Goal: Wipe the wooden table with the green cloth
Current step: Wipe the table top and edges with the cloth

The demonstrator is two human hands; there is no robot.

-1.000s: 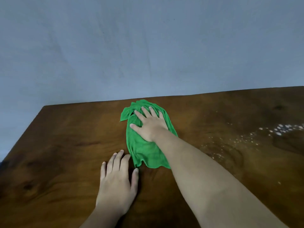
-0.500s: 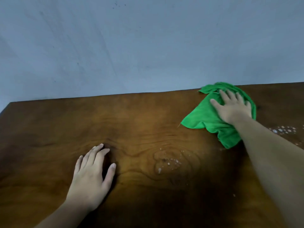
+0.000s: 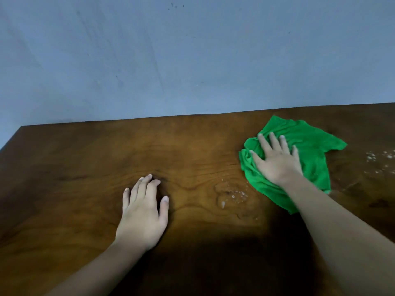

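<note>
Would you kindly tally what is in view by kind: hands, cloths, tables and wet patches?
Hands: 2, left hand and right hand
Green cloth: 1
Wooden table: 1
Wet patches: 2, a puddle and droplets
Total: 6

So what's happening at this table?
A person is wiping a wooden table. The right hand presses flat on a crumpled green cloth near the far right. The left hand rests flat on bare wood. Wet droplets sit between the hands, with more spots right of the cloth.
</note>
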